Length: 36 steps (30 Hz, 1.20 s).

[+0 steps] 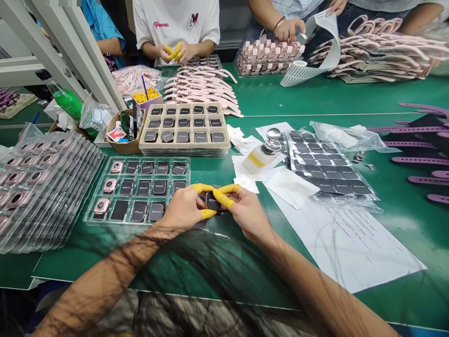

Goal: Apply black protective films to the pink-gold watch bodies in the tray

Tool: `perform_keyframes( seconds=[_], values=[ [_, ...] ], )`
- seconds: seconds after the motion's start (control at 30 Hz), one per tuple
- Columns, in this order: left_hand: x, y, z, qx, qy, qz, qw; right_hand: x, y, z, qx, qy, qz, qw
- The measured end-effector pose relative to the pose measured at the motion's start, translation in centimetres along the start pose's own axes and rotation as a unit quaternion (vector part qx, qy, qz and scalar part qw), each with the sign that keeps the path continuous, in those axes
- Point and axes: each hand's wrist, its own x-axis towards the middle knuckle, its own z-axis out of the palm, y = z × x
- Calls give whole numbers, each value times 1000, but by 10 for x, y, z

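Observation:
My left hand (185, 206) and my right hand (247, 208), with yellow covers on several fingertips, pinch a small square black watch face (212, 201) between them above the green table. White lettering shows on its dark front; the fingers hide its edges. Left of my hands lies a clear plastic tray (93, 216) with compartments. Its left column holds pink watch cases (110, 185), and most others hold black-faced pieces (139, 211). One compartment shows only a flat black square (119, 210).
Stacked trays (80, 187) rise at the left. A beige tray (182, 146) stands behind. To the right are a pump bottle (261, 157), white wipes (293, 187), bagged black squares (329, 164), printed paper (354, 243) and purple straps (421, 160). People work across the table.

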Motion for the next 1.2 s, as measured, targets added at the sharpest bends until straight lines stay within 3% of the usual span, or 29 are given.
perform_keyframes(
  seconds=[0.2, 0.33, 0.4, 0.47, 0.57, 0.67, 0.7, 0.83, 0.97, 1.03, 1.1, 1.13, 1.2],
  values=[
    [0, -3, 1, -10, -11, -8, 1000, 0, 3, -2, -31, -2, -26, 999],
    [0, -1, 3, -123, -65, -33, 990, -2, 3, -1, -62, 20, -49, 997],
    [1, 2, 2, -146, -52, -42, 987, -3, 2, -1, -83, 28, -59, 994],
    [-1, 1, -6, -138, -1, -38, 990, -3, 0, -2, -109, 47, -77, 990],
    [-21, -16, -36, -113, 115, -45, 986, -1, -2, -5, -147, 67, -90, 983],
    [-61, -50, -76, 0, 264, -132, 955, 1, 0, -7, -154, 48, -72, 984],
    [-75, -62, -87, 58, 288, -170, 941, 2, 2, -7, -153, 38, -64, 985],
    [-114, -91, -111, 191, 256, -226, 920, 3, 7, -5, -168, 10, -52, 984],
    [-126, -88, -125, 325, 283, -145, 891, 3, 5, -5, -182, 4, -47, 982],
    [-128, -85, -142, 391, 226, -119, 884, 5, 3, -8, -205, 5, -68, 976],
    [-128, -85, -161, 403, 108, -115, 902, 7, 3, -10, -254, -4, -125, 959],
    [-127, -85, -169, 399, 67, -111, 908, 7, 3, -12, -289, -21, -166, 943],
    [-124, -87, -181, 376, 45, -94, 921, 9, 5, -14, -366, -81, -244, 895]
  ],
)
